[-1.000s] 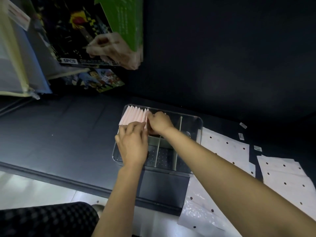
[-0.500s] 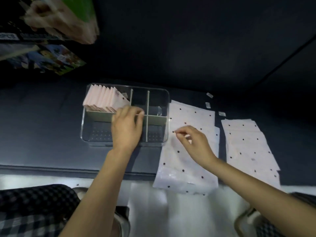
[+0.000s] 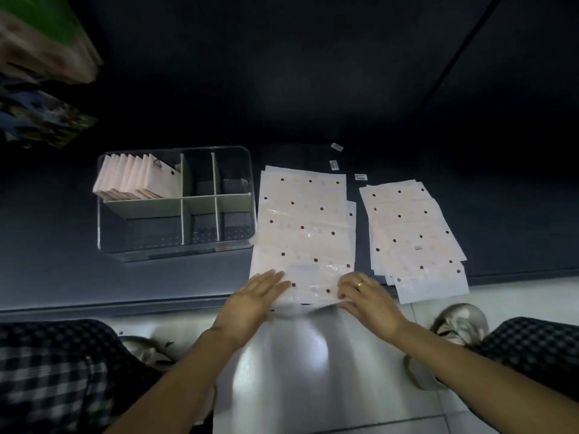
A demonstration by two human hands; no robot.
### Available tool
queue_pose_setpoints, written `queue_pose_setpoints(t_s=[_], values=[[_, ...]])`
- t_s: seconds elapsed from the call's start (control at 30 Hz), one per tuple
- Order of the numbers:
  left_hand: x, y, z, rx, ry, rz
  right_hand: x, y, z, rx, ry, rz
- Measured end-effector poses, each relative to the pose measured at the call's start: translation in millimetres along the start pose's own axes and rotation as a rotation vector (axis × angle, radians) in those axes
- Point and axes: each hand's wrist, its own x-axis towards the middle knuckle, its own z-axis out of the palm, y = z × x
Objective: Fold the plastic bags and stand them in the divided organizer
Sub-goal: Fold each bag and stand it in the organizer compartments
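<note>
A clear divided organizer [image 3: 238,245] stands on the dark table, with several folded pink bags [image 3: 134,180] upright in its far-left compartment. A flat pile of pale dotted plastic bags [image 3: 305,220] lies just right of it, its near edge hanging over the table's front. My left hand [image 3: 253,300] lies flat with straight fingers on the pile's near-left corner. My right hand [image 3: 365,297], wearing a ring, pinches the near-right edge of the top bag between thumb and fingers.
A second pile of dotted bags [image 3: 413,233] lies further right. Three small white labels [image 3: 334,164] sit behind the piles. Colourful boxes [image 3: 40,67] hang at the upper left. The table's front edge [image 3: 109,305] runs just before my knees.
My left hand left the organizer and came down onto the near pile. My right hand slid from the pile's middle to its near edge. The view swung right and down.
</note>
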Motion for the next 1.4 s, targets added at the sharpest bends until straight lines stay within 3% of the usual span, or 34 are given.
queue_pose_setpoints(t_s=[0.07, 0.17, 0.3, 0.37, 0.43, 0.5, 0.57, 0.63, 0.67, 0.73, 0.9, 1.0, 1.17, 1.27, 1.33, 1.4], values=[[-2, 0, -3, -0.052, 0.158, -0.003, 0, 5, -1, 0.082, 0.025, -0.004], [0, 1, -10, -0.161, 0.209, -0.106, 5, 14, -10, 0.267, -0.082, 0.097], [19, 4, -32, -0.495, 0.019, -0.312, 30, 31, -37, 0.667, -0.436, 0.360], [31, 2, -48, -0.700, -0.133, -0.334, 44, 41, -50, 0.796, -0.519, 0.446], [41, 3, -63, -0.838, -0.152, -0.349, 54, 49, -58, 0.893, -0.564, 0.514], [50, 7, -73, -0.893, 0.043, -0.387, 66, 54, -61, 1.127, -0.539, 0.633], [55, 14, -77, -0.841, 0.390, -0.423, 80, 60, -62, 1.288, -0.459, 0.771], [59, 21, -78, -0.618, 0.651, -0.348, 95, 67, -60, 1.294, -0.406, 0.883], [59, 24, -75, -0.475, 0.705, -0.281, 101, 70, -59, 1.267, -0.394, 0.931], [61, 27, -62, -0.267, 0.658, -0.153, 110, 72, -55, 1.219, -0.359, 1.042], [51, 34, -8, -0.022, 0.152, -0.090, 122, 75, -44, 1.226, -0.257, 1.177], [44, 28, 15, 0.115, -0.010, -0.151, 120, 72, -38, 1.165, -0.146, 1.168], [41, 29, 23, 0.189, -0.056, -0.192, 113, 68, -25, 1.011, 0.069, 1.051], [42, 30, 23, 0.224, -0.081, -0.207, 105, 57, -22, 0.597, 0.167, 0.941], [43, 30, 22, 0.239, -0.094, -0.223, 91, 39, -18, 0.268, 0.267, 0.722], [43, 30, 22, 0.249, -0.093, -0.240, 74, 19, -11, 0.156, 0.224, 0.377]])
